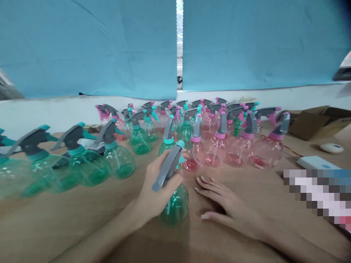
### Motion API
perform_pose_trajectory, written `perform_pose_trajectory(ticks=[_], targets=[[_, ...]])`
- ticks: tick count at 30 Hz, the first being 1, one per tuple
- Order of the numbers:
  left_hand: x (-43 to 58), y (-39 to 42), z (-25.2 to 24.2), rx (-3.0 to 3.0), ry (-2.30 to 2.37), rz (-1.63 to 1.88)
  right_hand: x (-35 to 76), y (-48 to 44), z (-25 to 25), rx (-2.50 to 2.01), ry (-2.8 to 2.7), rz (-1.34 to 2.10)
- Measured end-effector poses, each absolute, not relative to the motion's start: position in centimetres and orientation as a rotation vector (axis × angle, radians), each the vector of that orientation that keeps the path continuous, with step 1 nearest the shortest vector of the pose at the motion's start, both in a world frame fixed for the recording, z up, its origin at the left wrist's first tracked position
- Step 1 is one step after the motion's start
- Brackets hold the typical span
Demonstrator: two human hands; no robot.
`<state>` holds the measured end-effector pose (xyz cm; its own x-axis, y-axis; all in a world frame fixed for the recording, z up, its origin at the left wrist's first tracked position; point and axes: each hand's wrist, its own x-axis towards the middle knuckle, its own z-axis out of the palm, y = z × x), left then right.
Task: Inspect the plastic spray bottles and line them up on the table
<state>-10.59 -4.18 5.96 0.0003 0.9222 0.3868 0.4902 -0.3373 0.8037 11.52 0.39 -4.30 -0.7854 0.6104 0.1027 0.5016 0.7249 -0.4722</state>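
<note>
My left hand (155, 190) is wrapped round the neck of a green spray bottle (175, 204) with a grey and teal trigger head, which stands on the brown table (82, 219) just in front of me. To its right my right hand (222, 201) lies flat on the table, fingers stretched out, holding nothing. Beyond the hands stand several more green spray bottles (117, 157) on the left and several pink spray bottles (241, 149) on the right.
A blue sheet (95, 47) hangs behind the white back edge of the table. At the right are an open cardboard box (315, 122), a white computer mouse (331, 148) and a flat white box (315, 162). A red cable runs by the pink bottles.
</note>
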Motion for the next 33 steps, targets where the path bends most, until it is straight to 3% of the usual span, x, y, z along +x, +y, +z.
perform_pose_trajectory(ticks=[33], targets=[[-10.8, -4.1, 5.3, 1.812, 1.517, 1.273, 11.4, 0.0, -4.0, -0.89, -2.646, 0.617]])
